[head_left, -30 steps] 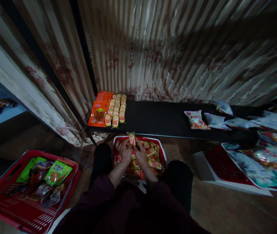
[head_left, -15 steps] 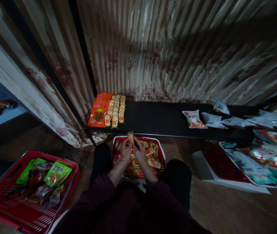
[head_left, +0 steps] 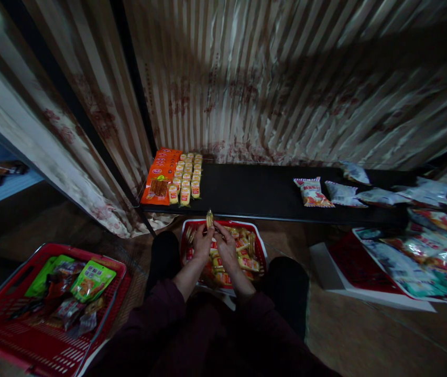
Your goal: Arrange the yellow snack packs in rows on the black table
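Packet [head_left: 209,219] newly edge-on between hands [head_left: 203,246]

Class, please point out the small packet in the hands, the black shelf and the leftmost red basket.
Small packet [head_left: 209,218], head view: its visible upper part.
Black shelf [head_left: 247,188], head view: its flat top.
Leftmost red basket [head_left: 52,345], head view: its perforated surface.

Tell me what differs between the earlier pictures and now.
The small yellow packet held between the left hand and right hand has turned from printed face toward the camera to narrow edge. Nothing was let go. Both hands stay above the middle basket; the packet rows and orange bag on the shelf are unchanged.
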The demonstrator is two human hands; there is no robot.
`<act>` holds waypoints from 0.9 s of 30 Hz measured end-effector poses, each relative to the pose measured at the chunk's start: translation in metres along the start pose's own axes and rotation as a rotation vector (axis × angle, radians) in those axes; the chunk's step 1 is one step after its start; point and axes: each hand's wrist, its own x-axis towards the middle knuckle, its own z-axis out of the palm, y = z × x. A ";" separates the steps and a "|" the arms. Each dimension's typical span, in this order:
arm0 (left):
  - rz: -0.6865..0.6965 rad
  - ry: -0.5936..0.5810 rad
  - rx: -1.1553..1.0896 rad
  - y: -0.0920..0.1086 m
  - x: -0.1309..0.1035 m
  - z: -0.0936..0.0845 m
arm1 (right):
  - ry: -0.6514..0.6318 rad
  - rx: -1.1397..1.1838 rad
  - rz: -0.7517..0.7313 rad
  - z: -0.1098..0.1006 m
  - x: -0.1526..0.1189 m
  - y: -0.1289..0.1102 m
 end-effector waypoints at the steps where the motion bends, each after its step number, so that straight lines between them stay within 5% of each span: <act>1: -0.003 0.001 -0.002 0.000 0.000 0.000 | 0.005 -0.008 -0.012 0.000 0.000 0.000; 20: -0.174 0.068 -0.155 0.003 0.000 -0.003 | 0.077 -0.015 0.003 -0.001 -0.001 0.003; 27: -0.304 0.133 -0.276 -0.013 0.008 -0.005 | 0.080 0.010 0.003 0.002 -0.002 0.000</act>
